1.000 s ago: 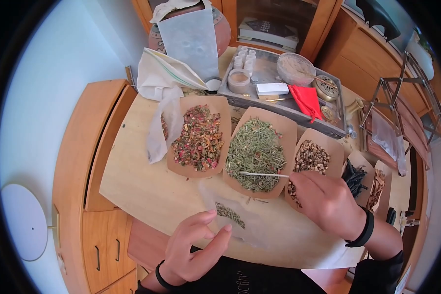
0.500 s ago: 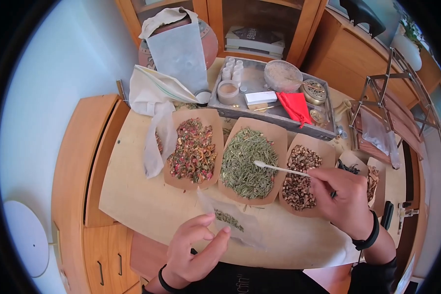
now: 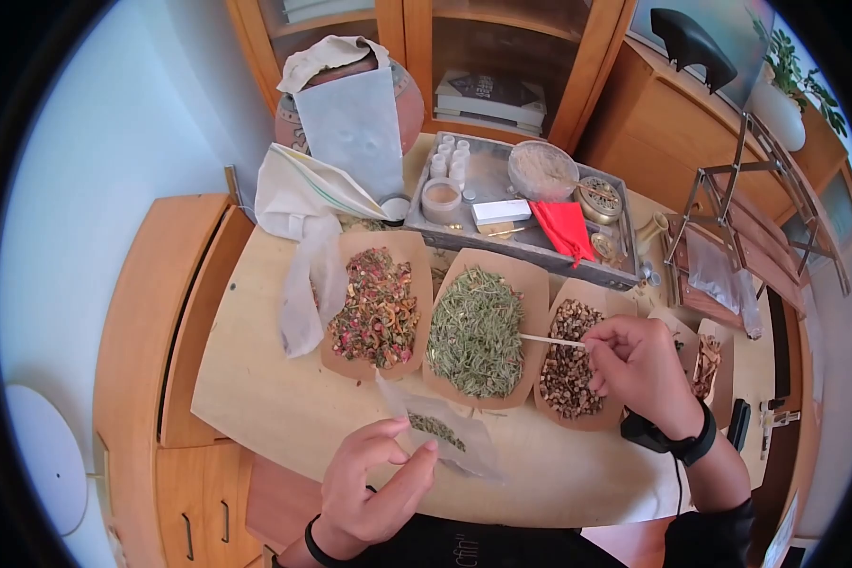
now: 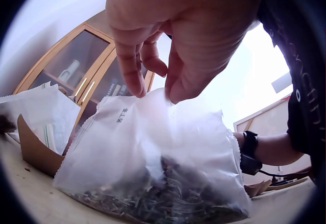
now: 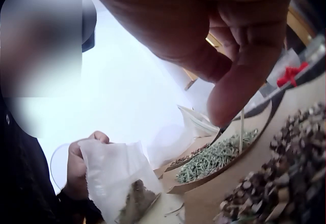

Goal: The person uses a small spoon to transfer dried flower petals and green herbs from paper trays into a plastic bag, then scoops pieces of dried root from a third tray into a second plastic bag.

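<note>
The left hand pinches the top of a translucent bag between thumb and fingers; dried green herb lies in its bottom. The right hand pinches the handle of a thin white spoon above the paper tray of brown chopped pieces. The spoon's far end reaches the tray of green dried herb, its bowl hidden there. Left of that stands a tray of red and green petals. In the right wrist view the spoon handle hangs down from the fingertips.
Behind the paper trays sits a grey tray with small jars, a bowl and a red pouch. White bags stand at the back left, a folding metal rack at the right. Another tray holds pale brown slices.
The spoon's bowl, seen above the green herb half a second ago, now dips out of sight in it. The left hand keeps hold of the bag in nearly the same place.
</note>
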Action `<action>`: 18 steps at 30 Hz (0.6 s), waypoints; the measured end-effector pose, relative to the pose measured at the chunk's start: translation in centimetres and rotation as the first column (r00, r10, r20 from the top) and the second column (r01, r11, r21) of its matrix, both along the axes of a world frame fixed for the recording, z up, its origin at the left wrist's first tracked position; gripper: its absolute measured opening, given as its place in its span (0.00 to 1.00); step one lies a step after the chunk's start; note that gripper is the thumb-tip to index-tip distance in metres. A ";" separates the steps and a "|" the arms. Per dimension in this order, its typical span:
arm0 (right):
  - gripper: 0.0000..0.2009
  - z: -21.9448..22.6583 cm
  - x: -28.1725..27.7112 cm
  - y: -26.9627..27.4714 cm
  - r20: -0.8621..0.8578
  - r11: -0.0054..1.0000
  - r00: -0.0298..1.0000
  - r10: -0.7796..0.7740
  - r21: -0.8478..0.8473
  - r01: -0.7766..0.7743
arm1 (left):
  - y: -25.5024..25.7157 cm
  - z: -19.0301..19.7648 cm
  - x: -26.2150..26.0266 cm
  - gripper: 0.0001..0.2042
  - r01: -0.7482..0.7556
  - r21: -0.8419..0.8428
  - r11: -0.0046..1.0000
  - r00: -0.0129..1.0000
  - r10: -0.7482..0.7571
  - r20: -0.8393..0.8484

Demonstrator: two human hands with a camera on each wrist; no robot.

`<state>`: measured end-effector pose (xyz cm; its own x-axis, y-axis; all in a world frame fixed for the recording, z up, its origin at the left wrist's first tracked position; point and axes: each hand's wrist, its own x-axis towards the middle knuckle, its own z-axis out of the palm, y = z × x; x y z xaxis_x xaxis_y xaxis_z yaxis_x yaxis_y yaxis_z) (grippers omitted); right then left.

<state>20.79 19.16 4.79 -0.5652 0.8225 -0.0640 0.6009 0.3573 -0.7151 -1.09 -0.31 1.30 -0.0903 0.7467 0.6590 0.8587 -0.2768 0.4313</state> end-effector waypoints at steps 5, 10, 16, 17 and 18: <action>0.07 -2.7 0.1 1.1 -0.217 0.763 0.939 -0.266 -0.643 0.068 | 0.1 0.2 -0.3 0.14 0.028 -0.030 0.999 0.999 -0.027 0.018; 0.08 -3.3 0.3 1.3 -0.210 0.661 0.916 -0.342 -0.746 0.076 | 0.9 0.6 -0.4 0.13 0.082 -0.062 0.995 0.996 -0.080 0.036; 0.08 -3.8 0.6 1.4 -0.223 0.593 0.899 -0.377 -0.804 0.049 | 1.4 1.0 0.0 0.12 0.076 -0.091 0.993 0.997 -0.072 0.041; 0.08 -3.9 0.6 1.4 -0.226 0.576 0.893 -0.389 -0.816 0.045 | 1.5 1.1 0.0 0.12 0.074 -0.094 0.993 0.997 -0.070 0.041; 0.08 -4.0 0.7 1.4 -0.225 0.575 0.894 -0.388 -0.817 0.044 | 1.5 1.1 0.0 0.12 0.077 -0.105 0.992 0.996 -0.073 0.042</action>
